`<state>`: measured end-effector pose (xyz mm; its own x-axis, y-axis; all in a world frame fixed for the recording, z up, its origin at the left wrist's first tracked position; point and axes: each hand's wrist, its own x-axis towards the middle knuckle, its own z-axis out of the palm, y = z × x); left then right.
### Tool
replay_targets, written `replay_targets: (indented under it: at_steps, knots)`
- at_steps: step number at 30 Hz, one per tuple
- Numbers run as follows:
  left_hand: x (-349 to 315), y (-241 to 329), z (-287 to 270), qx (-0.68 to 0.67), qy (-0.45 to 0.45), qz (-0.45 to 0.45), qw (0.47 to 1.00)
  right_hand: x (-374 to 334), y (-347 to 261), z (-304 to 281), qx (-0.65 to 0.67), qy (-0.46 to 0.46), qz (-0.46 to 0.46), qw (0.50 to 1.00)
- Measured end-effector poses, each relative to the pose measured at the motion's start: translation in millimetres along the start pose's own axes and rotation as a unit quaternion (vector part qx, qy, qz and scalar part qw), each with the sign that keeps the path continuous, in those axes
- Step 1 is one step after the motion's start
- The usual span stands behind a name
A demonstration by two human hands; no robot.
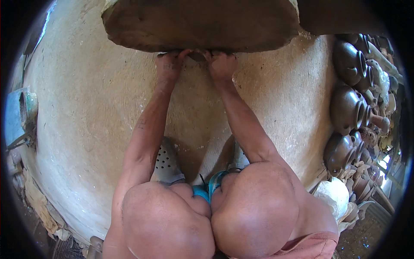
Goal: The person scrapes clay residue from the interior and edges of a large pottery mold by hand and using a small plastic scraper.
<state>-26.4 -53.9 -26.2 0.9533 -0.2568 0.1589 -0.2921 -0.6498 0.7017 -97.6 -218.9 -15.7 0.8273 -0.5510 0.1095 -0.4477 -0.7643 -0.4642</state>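
Observation:
A large, thick brown slab [198,26] with a rough pale rim spans the top of the view. Against its near edge, side by side, are my left hand [169,67] and my right hand [223,67]. Both have their fingers curled and closed, thumbs turned toward each other. Between the thumbs shows a small dark brown piece [197,56], perhaps clay. The slab's edge and shadow hide the fingertips, so what each hand grips cannot be made out. My forearms reach forward over my bent knees.
Dark rounded clay pots [343,110] are stacked along the right, with a white plastic bundle [334,194] nearer. At the far left stands a worn bluish-grey container [18,114]. A dark brown object [340,16] fills the upper right. The tan earthen floor [86,129] lies below; a perforated grey shoe [166,162] rests there.

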Motion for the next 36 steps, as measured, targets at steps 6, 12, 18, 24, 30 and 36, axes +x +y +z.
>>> replay_targets:
  at_steps: [6,12,18,24,30,36]
  knots:
    - [2,0,-4,0.005,-0.016,0.008,1.000,4,4,-6,-0.048,0.018,-0.070,0.996]
    - [2,14,3,-0.035,0.062,0.066,0.995,9,17,-5,-0.003,-0.010,0.036,0.999]
    - [4,-3,-8,0.043,0.013,0.050,0.998,3,15,-15,0.001,-0.017,-0.057,0.998]
    - [0,8,-15,-0.003,0.025,-0.085,0.996,12,49,-13,-0.056,0.035,0.032,0.997]
    - [-2,-9,-21,-0.012,0.080,-0.019,0.997,8,22,-24,-0.045,0.016,0.078,0.996]
    - [9,-2,-43,0.076,0.003,-0.109,0.991,10,45,-37,0.125,0.003,0.011,0.992]
